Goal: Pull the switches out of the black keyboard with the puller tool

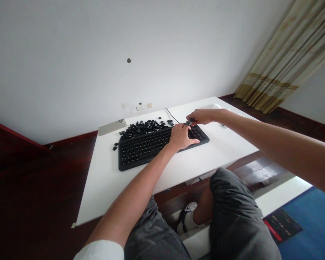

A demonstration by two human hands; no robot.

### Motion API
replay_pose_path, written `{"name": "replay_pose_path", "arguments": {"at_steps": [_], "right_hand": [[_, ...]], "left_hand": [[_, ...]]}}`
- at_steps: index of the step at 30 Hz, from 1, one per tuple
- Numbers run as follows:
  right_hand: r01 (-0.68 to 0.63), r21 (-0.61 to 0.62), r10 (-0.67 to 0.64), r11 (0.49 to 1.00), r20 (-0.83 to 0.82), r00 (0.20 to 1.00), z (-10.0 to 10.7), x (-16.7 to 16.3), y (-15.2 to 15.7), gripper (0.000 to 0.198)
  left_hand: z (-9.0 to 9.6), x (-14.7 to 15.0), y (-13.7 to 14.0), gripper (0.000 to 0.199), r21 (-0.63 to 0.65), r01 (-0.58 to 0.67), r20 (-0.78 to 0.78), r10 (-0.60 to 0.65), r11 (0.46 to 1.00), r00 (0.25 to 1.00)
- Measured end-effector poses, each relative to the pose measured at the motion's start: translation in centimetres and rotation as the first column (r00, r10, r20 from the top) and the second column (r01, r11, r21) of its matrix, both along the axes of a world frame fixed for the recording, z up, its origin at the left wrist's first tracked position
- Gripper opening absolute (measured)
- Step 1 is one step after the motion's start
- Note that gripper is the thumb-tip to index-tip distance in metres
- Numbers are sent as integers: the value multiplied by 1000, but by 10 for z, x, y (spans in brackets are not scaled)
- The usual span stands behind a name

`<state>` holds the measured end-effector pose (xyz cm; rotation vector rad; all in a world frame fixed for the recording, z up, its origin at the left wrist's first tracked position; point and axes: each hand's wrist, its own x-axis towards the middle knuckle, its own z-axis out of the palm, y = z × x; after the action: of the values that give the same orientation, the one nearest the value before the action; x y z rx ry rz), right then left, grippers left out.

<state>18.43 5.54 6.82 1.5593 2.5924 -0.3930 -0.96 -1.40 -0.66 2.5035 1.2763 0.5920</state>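
A black keyboard (143,148) lies on the white table with most of its keycaps off, bare switches showing. My left hand (180,136) rests on the right half of the keyboard, thumb stretched out to the side and fingers toward its back edge. At the back right of the keyboard, my right hand (202,116) is closed around a small dark tool (190,121) with a metallic-looking part. Its lower end meets the keyboard just beyond my left fingertips, where details are too small to tell. Behind the keyboard spreads a heap of loose black keycaps (143,128).
A phone (112,127) lies face down at the table's back left. The keyboard's cable (172,115) runs toward the wall, below the sockets (144,106). Clear plastic (216,106) sits at the back right of the table (103,191). My knees are under the front edge.
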Motion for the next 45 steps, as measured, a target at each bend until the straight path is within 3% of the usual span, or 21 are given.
{"name": "replay_pose_path", "arguments": {"at_steps": [9,12,20,28,34,39,45], "right_hand": [[-30,-65,28,997,-32,999,-1,-1,-4,9],[-41,-20,41,999,-10,999,-5,4,-8,3],[-240,120,231,963,87,969,-2,0,-31,24],[-285,215,254,934,161,954,2,-10,-61,23],[-233,303,180,924,194,964,-10,-9,-83,26],[-228,355,169,907,191,967,-22,0,-99,27],[-175,415,181,893,26,983,-35,17,-109,32]], "left_hand": [[0,1,0,69,-13,-8,-7,8,1000,1000],[1,1,-1,68,-2,-12,4,12,1000,1000],[2,2,-2,83,29,-41,-13,42,999,999],[-2,0,1,73,57,-5,-21,6,998,1000],[0,-2,0,65,64,-4,-12,5,998,1000],[3,-3,-1,69,12,-9,2,9,1000,1000],[-1,-4,1,68,31,-5,17,4,1000,1000]]}}
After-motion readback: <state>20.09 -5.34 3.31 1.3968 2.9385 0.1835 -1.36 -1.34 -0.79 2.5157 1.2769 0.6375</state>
